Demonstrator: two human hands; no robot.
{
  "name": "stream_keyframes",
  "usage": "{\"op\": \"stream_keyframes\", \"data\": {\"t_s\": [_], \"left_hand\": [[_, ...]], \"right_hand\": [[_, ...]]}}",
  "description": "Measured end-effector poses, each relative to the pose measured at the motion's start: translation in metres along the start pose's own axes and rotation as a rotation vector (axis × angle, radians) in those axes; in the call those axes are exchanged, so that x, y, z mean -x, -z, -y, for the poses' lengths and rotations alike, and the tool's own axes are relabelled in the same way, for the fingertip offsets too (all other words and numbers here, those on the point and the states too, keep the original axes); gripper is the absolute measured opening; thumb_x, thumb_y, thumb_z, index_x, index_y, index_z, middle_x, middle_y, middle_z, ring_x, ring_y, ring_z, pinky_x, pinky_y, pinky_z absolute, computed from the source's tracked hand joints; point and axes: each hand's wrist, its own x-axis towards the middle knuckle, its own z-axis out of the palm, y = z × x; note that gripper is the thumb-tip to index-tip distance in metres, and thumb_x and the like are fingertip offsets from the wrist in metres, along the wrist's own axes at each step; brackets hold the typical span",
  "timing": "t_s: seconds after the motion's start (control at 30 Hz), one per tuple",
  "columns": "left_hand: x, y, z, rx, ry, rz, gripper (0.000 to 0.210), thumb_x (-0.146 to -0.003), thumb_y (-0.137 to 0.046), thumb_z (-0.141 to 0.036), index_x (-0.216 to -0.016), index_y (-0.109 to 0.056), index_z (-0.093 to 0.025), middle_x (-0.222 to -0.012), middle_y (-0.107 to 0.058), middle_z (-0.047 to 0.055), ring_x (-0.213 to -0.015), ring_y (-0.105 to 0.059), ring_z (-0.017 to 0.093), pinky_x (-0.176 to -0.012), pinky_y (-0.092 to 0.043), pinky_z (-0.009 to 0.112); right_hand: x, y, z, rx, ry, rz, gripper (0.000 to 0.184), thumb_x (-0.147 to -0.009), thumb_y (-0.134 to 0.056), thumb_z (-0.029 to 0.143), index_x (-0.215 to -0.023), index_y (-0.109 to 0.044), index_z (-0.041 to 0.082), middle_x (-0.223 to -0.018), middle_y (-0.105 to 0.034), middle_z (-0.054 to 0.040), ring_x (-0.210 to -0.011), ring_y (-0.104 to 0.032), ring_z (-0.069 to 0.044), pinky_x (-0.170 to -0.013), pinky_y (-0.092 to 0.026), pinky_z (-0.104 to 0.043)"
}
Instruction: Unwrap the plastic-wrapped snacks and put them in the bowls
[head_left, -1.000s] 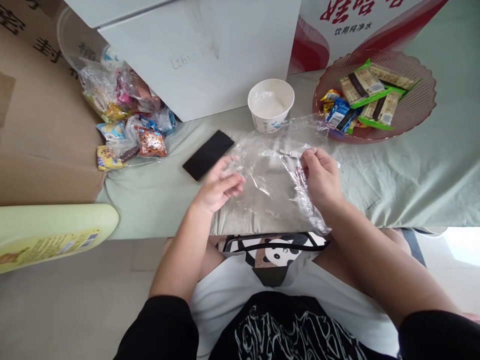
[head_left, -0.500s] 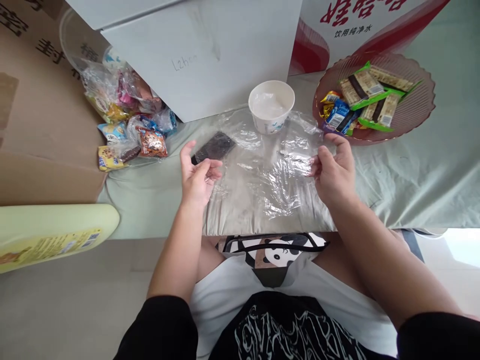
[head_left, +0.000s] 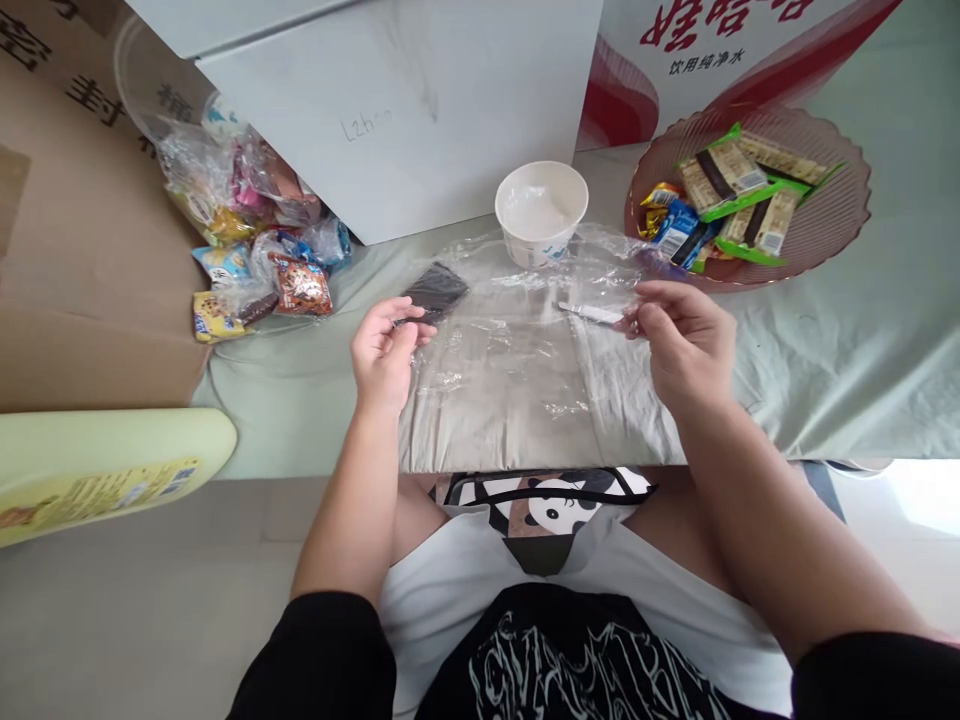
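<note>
A clear plastic sheet or bag is stretched wide between my two hands above the cloth. My left hand is closed at its left edge, thumb against the fingertips. My right hand pinches the opposite edge, where a narrow white strip shows. A flat dark rectangular object lies just beyond my left fingers, seen partly through the plastic; its kind I cannot make out. Behind the sheet stands an upright white paper cup, its lower part near or behind the plastic edge.
A ribbed pink bowl holds several wrapped snacks at the right. Wrapped snacks in clear plastic lie at the left. Behind stand a white box and a red-and-white carton. A yellow-green container lies left; the table edge runs before my lap.
My right hand has moved slightly right and my left hand slightly left and down. The plastic between them is pulled flatter, with fewer crinkles.
</note>
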Motion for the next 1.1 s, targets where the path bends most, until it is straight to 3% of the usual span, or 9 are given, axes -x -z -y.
{"op": "stream_keyframes", "data": {"t_s": [0.17,0.33,0.5,0.6,0.77,0.83,0.93,1.03,1.1], "left_hand": [[-0.003,0.010,0.004,-0.218,-0.126,0.117,0.052,-0.067,-0.089,-0.034,-0.115,-0.072,-0.023,-0.092,-0.070,0.002,-0.082,-0.071,0.014,-0.071,-0.058,0.025],[-0.003,0.013,-0.003,-0.541,-0.258,0.116,0.015,-0.084,-0.075,-0.032,-0.092,-0.078,-0.020,-0.077,-0.063,0.001,-0.070,-0.059,0.012,-0.069,-0.053,0.027],[-0.001,0.016,-0.009,-0.330,-0.195,0.077,0.029,-0.079,-0.081,-0.045,-0.066,-0.071,-0.021,-0.094,-0.062,0.006,-0.092,-0.063,0.018,-0.080,-0.056,0.029],[0.003,0.014,-0.015,-0.022,0.009,0.096,0.046,-0.069,-0.086,-0.052,-0.056,-0.056,-0.019,-0.102,-0.065,0.007,-0.108,-0.066,0.022,-0.089,-0.059,0.031],[0.006,0.006,-0.025,0.188,0.390,0.197,0.049,-0.081,-0.074,-0.053,-0.062,-0.043,-0.022,-0.055,-0.050,-0.003,-0.044,-0.053,0.010,-0.040,-0.045,0.021],[0.004,0.001,-0.025,0.192,0.542,0.274,0.045,-0.083,-0.074,-0.053,-0.066,-0.045,-0.023,-0.046,-0.043,-0.007,-0.031,-0.036,0.007,-0.029,-0.027,0.019],[0.001,-0.007,-0.022,0.162,0.719,0.403,0.044,-0.078,-0.080,-0.053,-0.067,-0.050,-0.023,-0.042,-0.041,-0.008,-0.025,-0.023,0.004,-0.025,-0.013,0.018],[-0.002,-0.015,-0.019,0.133,0.776,0.501,0.043,-0.074,-0.085,-0.050,-0.066,-0.054,-0.021,-0.042,-0.043,-0.008,-0.025,-0.026,0.004,-0.026,-0.011,0.018],[-0.003,-0.022,-0.018,0.144,0.757,0.521,0.044,-0.075,-0.084,-0.054,-0.067,-0.057,-0.020,-0.045,-0.047,-0.006,-0.027,-0.034,0.005,-0.027,-0.016,0.019]], "right_hand": [[-0.007,0.013,-0.003,0.254,0.017,0.024,0.035,-0.082,-0.075,0.030,-0.117,-0.072,0.027,-0.089,-0.074,-0.0020,-0.079,-0.070,-0.018,-0.070,-0.059,-0.034],[-0.010,0.020,0.003,0.598,0.162,-0.059,0.009,-0.083,-0.073,0.034,-0.085,-0.076,0.025,-0.082,-0.064,-0.0035,-0.076,-0.062,-0.020,-0.075,-0.057,-0.040],[-0.007,0.025,0.020,0.499,0.309,0.003,0.025,-0.084,-0.075,0.040,-0.066,-0.065,0.026,-0.104,-0.067,-0.0090,-0.116,-0.063,-0.032,-0.105,-0.048,-0.055],[0.002,0.030,0.032,0.179,0.164,0.174,0.041,-0.088,-0.073,0.046,-0.059,-0.052,0.026,-0.078,-0.069,-0.0051,-0.104,-0.071,-0.031,-0.111,-0.044,-0.059],[0.007,0.044,0.040,-0.388,-0.411,0.532,0.060,-0.069,-0.075,0.080,-0.060,-0.045,0.030,-0.034,-0.029,0.0102,-0.032,-0.036,-0.015,-0.059,-0.056,-0.047],[0.001,0.041,0.036,-0.494,-0.527,0.517,0.060,-0.068,-0.075,0.081,-0.062,-0.044,0.030,-0.036,-0.025,0.0114,-0.033,-0.031,-0.012,-0.050,-0.050,-0.038],[-0.006,0.020,0.025,-0.543,-0.561,0.385,0.048,-0.069,-0.083,0.067,-0.073,-0.057,0.028,-0.056,-0.051,0.0073,-0.051,-0.054,-0.011,-0.061,-0.055,-0.031],[0.000,-0.010,0.016,-0.474,-0.663,0.628,0.057,-0.066,-0.088,0.062,-0.104,-0.066,0.026,-0.099,-0.074,-0.0026,-0.084,-0.073,-0.017,-0.074,-0.062,-0.034],[0.010,-0.026,0.014,-0.383,-0.718,0.887,0.057,-0.070,-0.090,0.051,-0.113,-0.065,0.024,-0.097,-0.076,-0.0035,-0.079,-0.073,-0.016,-0.067,-0.060,-0.031]]}}
